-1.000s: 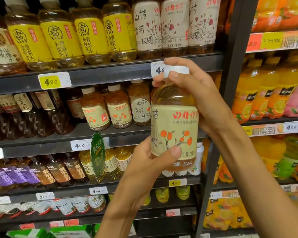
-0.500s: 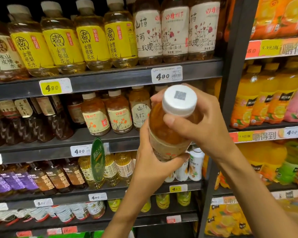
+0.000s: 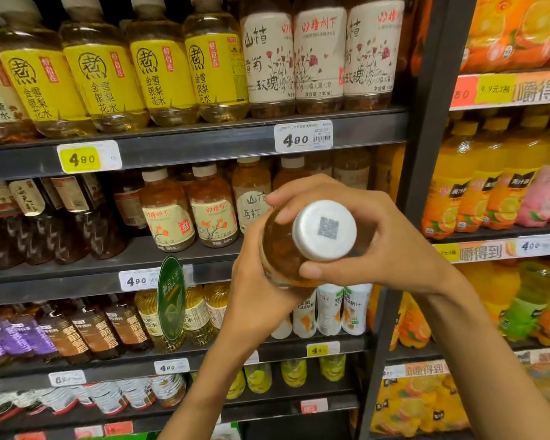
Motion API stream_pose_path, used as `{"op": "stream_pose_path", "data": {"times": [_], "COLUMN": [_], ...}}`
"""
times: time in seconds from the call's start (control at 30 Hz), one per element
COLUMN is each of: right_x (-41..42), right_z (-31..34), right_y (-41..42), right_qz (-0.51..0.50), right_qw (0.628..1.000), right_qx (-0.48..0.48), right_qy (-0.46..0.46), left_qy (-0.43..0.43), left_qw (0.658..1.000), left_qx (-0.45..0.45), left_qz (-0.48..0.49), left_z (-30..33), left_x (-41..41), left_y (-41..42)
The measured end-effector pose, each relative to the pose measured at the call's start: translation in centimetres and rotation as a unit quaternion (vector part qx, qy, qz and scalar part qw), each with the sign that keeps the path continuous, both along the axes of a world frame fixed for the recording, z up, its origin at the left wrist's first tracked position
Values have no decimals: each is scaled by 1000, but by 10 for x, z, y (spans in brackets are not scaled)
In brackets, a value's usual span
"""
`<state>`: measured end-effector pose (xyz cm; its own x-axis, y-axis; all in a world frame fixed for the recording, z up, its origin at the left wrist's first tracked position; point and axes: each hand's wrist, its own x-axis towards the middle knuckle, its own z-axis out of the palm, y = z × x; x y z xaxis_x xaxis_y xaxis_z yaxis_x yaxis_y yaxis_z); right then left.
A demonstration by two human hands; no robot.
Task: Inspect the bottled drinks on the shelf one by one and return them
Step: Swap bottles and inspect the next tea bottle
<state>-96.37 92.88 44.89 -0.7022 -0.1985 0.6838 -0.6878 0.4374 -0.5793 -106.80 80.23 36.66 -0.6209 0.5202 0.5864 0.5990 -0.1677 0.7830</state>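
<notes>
The right hand (image 3: 391,239) curls round the shoulder of an amber drink bottle (image 3: 286,249), and the left hand (image 3: 261,290) grips its lower body; it is held in front of the shelf (image 3: 204,147), tipped toward the camera, white cap (image 3: 324,230) showing a square code; behind stand orange-blossom-label bottles (image 3: 191,214), above them yellow-label bottles (image 3: 159,77).

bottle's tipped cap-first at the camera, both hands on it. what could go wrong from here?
1. The bottle is tilted steeply; the left hand cups its lower end and the right hand grips near the white cap. A loosened grip could drop it.
2. The shelf row behind is tightly packed, so returning it carelessly might knock a neighbouring bottle.
3. Its label faces away, so it could be put back in the wrong slot.
</notes>
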Motion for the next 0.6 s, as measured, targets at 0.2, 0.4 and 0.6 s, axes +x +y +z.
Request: {"op": "stream_pose_path", "data": {"times": [0.2, 0.4, 0.6], "right_x": [-8, -16, -23], "right_z": [-3, -1, -7], "right_y": [13, 15, 17], "right_qz": [37, 172, -26], "right_qw": [981, 943, 946], "right_qx": [-190, -260, -314], "right_qy": [-19, -114, -75], "left_qy": [-32, -105, -134], "left_qw": [989, 966, 965], "left_qx": [-102, -132, -121], "left_qz": [-99, -197, -191], "left_z": [5, 10, 9], "left_x": [19, 24, 15], "left_y": [-17, -18, -18]}}
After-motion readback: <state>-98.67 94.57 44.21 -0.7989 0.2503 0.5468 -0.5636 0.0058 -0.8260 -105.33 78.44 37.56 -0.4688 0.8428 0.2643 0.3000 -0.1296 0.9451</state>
